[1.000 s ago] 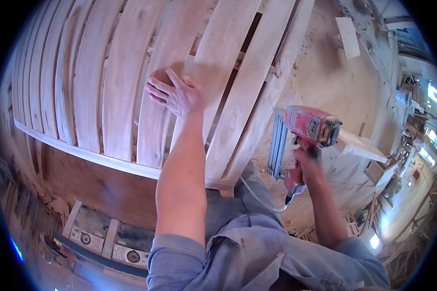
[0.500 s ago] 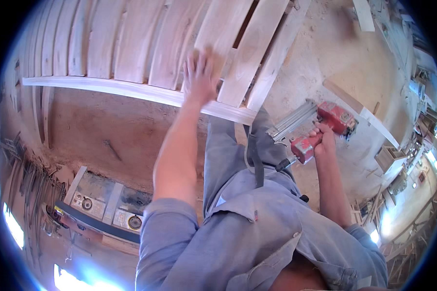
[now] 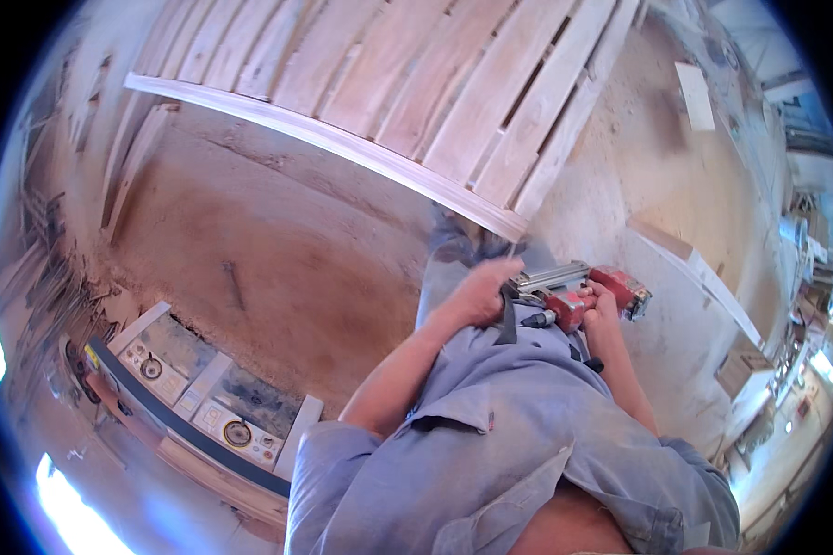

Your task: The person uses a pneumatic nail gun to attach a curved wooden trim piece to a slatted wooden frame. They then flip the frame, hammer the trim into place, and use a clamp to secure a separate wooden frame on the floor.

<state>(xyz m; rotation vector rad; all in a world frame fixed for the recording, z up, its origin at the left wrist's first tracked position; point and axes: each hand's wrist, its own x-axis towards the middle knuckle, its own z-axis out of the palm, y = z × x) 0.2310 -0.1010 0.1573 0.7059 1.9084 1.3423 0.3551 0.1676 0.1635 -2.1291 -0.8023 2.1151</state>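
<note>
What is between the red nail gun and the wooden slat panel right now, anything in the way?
Nothing visible. Both the left hand and right hand hold the red nail gun close to the body, just below the slat panel's lower rail. Only bare dusty floor shows between them.

Our work clothes, seen from above

We wear a dusty grey-blue work shirt [image 3: 518, 435] with short sleeves that end above the elbows and an open collar near the lower edge. Below the shirt our forearms are bare down to the left hand [image 3: 481, 291] and right hand [image 3: 600, 305]. Beyond the shirt we wear trousers [image 3: 453, 268] of the same grey-blue, creased.
</note>
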